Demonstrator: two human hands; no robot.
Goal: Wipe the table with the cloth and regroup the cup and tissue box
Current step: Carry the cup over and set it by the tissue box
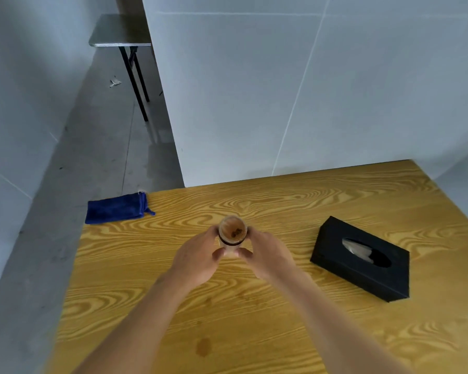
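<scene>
Both hands wrapped round the cup (232, 233) mid-table, left hand (197, 259) and right hand (268, 256) gripping either side, probably to steady the liquid. Blue cloth (116, 209) parked at far-left corner, tissue box (362, 259) off right, stains (203, 346) unwiped

Clear glass cup (232, 233) with brown contents stands upright mid-table; folded blue cloth (116, 209) overhangs the far-left corner; black rectangular tissue box (362, 259) lies right
</scene>
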